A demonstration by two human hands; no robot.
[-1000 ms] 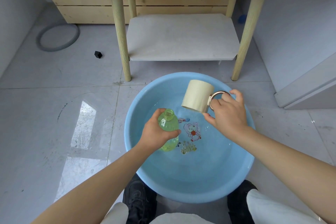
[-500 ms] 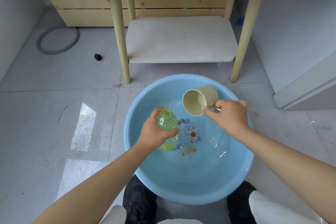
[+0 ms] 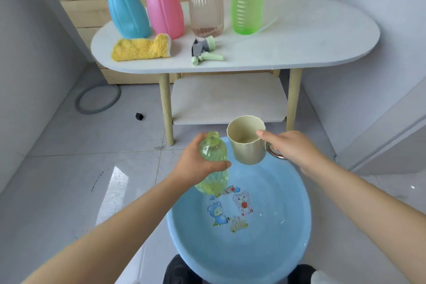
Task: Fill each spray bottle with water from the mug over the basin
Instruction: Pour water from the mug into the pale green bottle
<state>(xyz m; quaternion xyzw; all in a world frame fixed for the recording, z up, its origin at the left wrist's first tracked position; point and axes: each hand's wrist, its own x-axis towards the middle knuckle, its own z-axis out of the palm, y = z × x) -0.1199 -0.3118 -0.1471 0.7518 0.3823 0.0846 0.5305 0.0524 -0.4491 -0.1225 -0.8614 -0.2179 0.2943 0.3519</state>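
Now that the cream plastic mug with a metal ring handle (image 3: 247,143) has swung back upright from its tipped pour of a second ago, it looks emptied, so this fill seems done or needs another scoop. Right hand (image 3: 289,149) fingers hold the mug by its handle, thumb over the rim, above the far edge of the round blue plastic basin (image 3: 297,244). Left hand (image 3: 196,165) fingers wrap the uncapped pale green ribbed bottle (image 3: 213,152), lifted and tilted just beside the mug. Beyond the basin, the white oval counter (image 3: 299,46) carries four capped spray bottles, a loose green trigger head (image 3: 205,53) and a yellow cloth (image 3: 141,48); nothing blocks the way.
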